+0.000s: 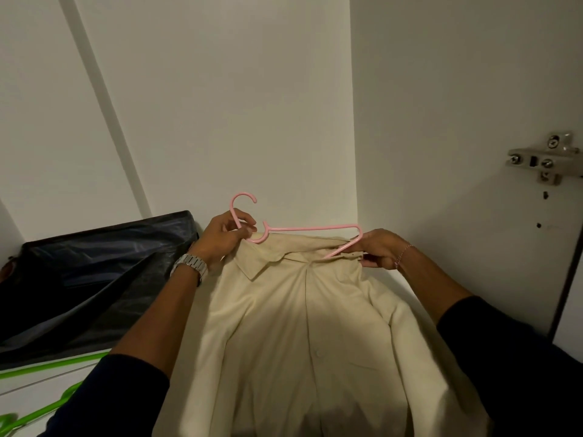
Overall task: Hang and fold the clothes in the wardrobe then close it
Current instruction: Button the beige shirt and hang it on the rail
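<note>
We see a dim, warm-toned picture with soft, even light and no glare. The white wall grades from pale grey at the top to a yellowish cast lower down. A shadow darkens the shirt along the bottom edge. Straight lines bow towards the edges, as wide lenses do. The green hangers at lower left are blurred.

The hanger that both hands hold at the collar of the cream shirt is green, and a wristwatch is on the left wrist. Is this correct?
Not quite. The hanger at the collar of the cream shirt is pink, not green, as the head view shows. The left hand pinches it near the hook, the right hand grips its far end. The wristwatch is indeed on the left wrist.
</note>
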